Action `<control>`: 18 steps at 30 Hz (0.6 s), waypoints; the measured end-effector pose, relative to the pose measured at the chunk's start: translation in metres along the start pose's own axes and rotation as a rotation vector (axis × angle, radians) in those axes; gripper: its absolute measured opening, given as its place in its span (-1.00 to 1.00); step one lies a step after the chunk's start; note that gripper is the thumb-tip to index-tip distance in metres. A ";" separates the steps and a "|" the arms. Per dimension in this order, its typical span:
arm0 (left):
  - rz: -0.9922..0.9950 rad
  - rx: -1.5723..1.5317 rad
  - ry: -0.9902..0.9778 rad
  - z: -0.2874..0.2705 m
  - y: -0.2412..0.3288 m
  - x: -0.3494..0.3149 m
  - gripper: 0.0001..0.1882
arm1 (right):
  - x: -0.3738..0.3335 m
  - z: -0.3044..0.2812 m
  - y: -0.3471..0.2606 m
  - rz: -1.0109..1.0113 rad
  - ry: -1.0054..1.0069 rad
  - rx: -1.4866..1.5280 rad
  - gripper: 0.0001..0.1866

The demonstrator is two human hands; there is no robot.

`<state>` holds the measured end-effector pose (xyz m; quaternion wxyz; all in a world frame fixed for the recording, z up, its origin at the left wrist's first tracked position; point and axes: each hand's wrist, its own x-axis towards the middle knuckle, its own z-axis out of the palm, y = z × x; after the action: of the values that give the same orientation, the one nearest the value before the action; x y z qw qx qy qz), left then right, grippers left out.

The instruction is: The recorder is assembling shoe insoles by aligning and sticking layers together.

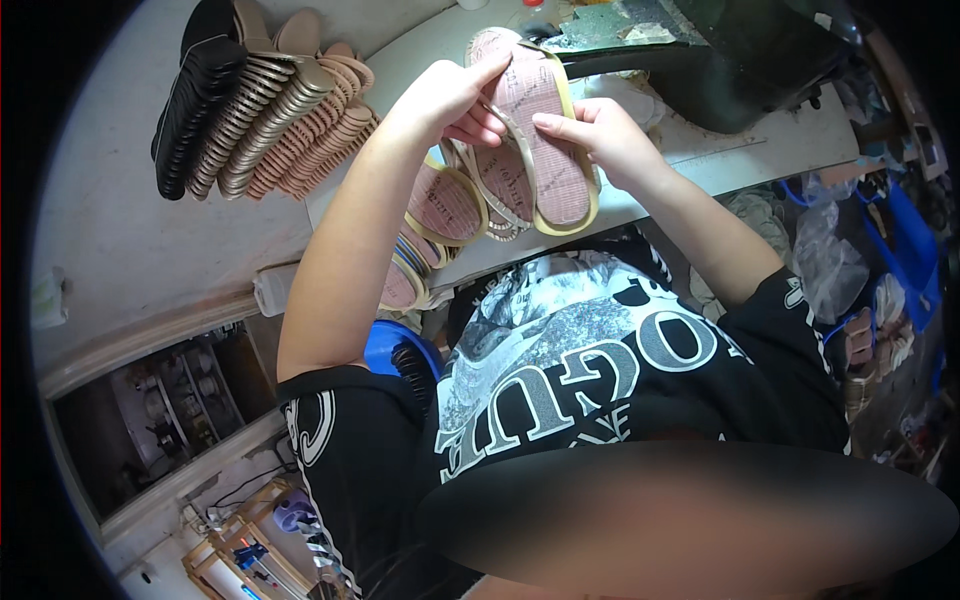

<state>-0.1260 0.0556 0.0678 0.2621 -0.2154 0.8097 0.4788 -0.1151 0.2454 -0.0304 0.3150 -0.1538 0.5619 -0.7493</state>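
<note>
A flat sandal sole (560, 180) with a pink patterned face and a yellow edge is held up in front of me over the table's near edge. My left hand (465, 105) pinches it near its top end, thumb on the pink face and the other fingers curled at its left edge. From the right, my right hand (612, 145) grips its edge, thumb flat on the face and the other fingers hidden behind. Close to its left side is a second pink piece (497, 180) with a pale rim; I cannot tell whether it is joined. Another pink, yellow-rimmed sole (443, 205) lies below my left wrist.
A dark green sewing machine (715, 75) stands on the white table (400, 58). Several rows of stacked black, gold and pink footwear pieces (265, 110) are at the far left. More soles (405, 285) and a blue bin (385, 345) sit below the table edge; plastic bags (830, 260) are at right.
</note>
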 end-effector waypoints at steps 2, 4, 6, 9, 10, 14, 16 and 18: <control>0.009 0.018 0.006 -0.003 0.000 0.000 -0.43 | 0.009 -0.010 0.001 -0.001 0.006 0.047 -0.68; 0.057 0.074 -0.108 -0.012 -0.004 0.007 -0.49 | 0.020 -0.020 0.005 0.034 -0.014 0.011 -0.70; 0.073 0.011 -0.025 -0.010 -0.009 0.013 -0.58 | 0.026 -0.023 0.004 0.009 -0.028 0.055 -0.69; 0.114 -0.074 0.069 -0.010 -0.018 0.023 -0.60 | 0.025 -0.024 -0.003 0.087 -0.004 0.108 -0.66; 0.116 -0.080 0.074 -0.009 -0.023 0.024 -0.60 | 0.019 -0.022 -0.002 0.087 -0.010 0.103 -0.66; 0.120 -0.208 0.203 -0.006 -0.026 0.030 -0.63 | -0.031 -0.017 -0.009 0.209 -0.119 0.055 -0.68; 0.129 -0.244 0.162 -0.007 -0.023 0.034 -0.56 | -0.048 -0.013 -0.004 0.259 -0.025 0.132 -0.71; 0.133 -0.288 0.133 -0.009 -0.023 0.032 -0.56 | -0.045 -0.008 0.002 0.174 0.039 0.182 -0.74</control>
<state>-0.1387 0.0342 0.0365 0.1420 -0.2280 0.7609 0.5907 -0.0847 0.2802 -0.0293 0.3803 -0.0609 0.5089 -0.7699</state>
